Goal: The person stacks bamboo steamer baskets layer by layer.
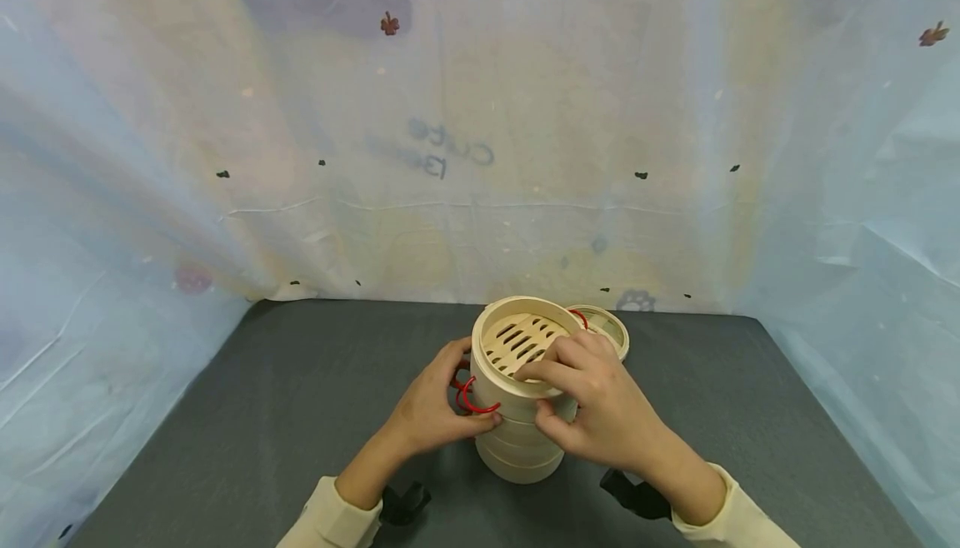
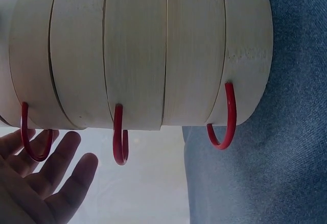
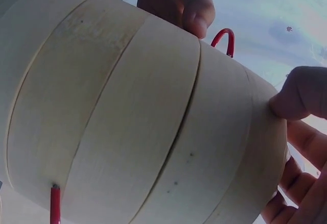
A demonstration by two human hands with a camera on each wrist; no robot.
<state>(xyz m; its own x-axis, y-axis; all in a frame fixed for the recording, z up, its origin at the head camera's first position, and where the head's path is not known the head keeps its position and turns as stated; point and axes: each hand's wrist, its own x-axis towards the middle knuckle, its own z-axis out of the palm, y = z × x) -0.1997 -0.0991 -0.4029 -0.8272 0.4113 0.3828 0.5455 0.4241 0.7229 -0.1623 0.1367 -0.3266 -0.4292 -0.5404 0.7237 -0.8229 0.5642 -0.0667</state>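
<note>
A pale printed sheet (image 1: 480, 115) hangs as a backdrop on three sides of a dark grey tabletop (image 1: 262, 398). Near the front middle of the tabletop stands a stack of bamboo steamer tiers (image 1: 519, 431), its long axis upright and its open top facing up, so that the slatted floor (image 1: 521, 338) of the top tier shows from the head view. Red wire handles (image 1: 471, 398) stick out from the tiers' left side (three of them line up in a row in the left wrist view, one per tier). Just behind the stack, at its right, a lid (image 1: 606, 327) lies flat on the tabletop, partly hidden.

The left hand (image 1: 435, 406) is at the stack's left side by the handles; its fingers (image 2: 61, 157) look straight and spread in the left wrist view, while in the head view the thumb reaches toward the wall, and I cannot tell whether it truly grips. The right hand (image 1: 600, 402) holds the top tier: its fingers (image 1: 551, 361) curl over the near rim and its thumb (image 1: 551, 431) presses the outer wall below, the tier pinched between them. The right wrist view shows a fingertip (image 3: 299, 94) pressed against the tier's edge.
</note>
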